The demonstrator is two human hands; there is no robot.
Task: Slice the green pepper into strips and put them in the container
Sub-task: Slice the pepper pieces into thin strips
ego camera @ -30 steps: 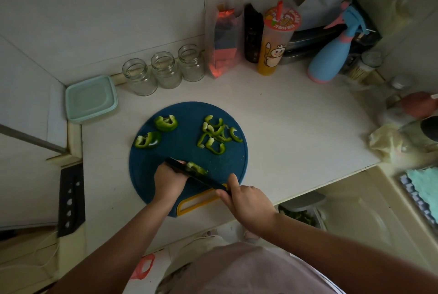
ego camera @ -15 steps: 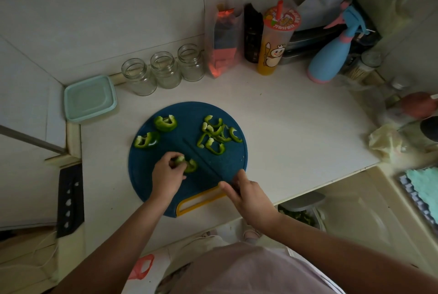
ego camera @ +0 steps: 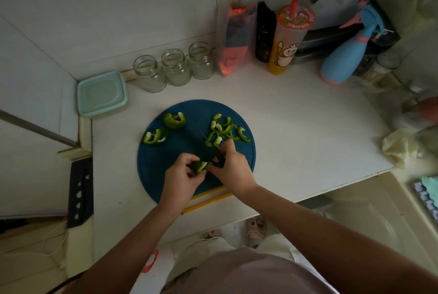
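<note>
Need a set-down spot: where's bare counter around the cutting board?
Widest: counter right of the cutting board, up to the crumpled bag, before cup and spray bottle. Narrower strip left of the board, below the teal box. Crowded: jars along back wall, right corner.

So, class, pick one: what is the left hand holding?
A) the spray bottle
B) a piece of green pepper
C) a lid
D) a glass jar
B: the left hand grips a green pepper piece over the board; the right hand holds the knife.
</note>
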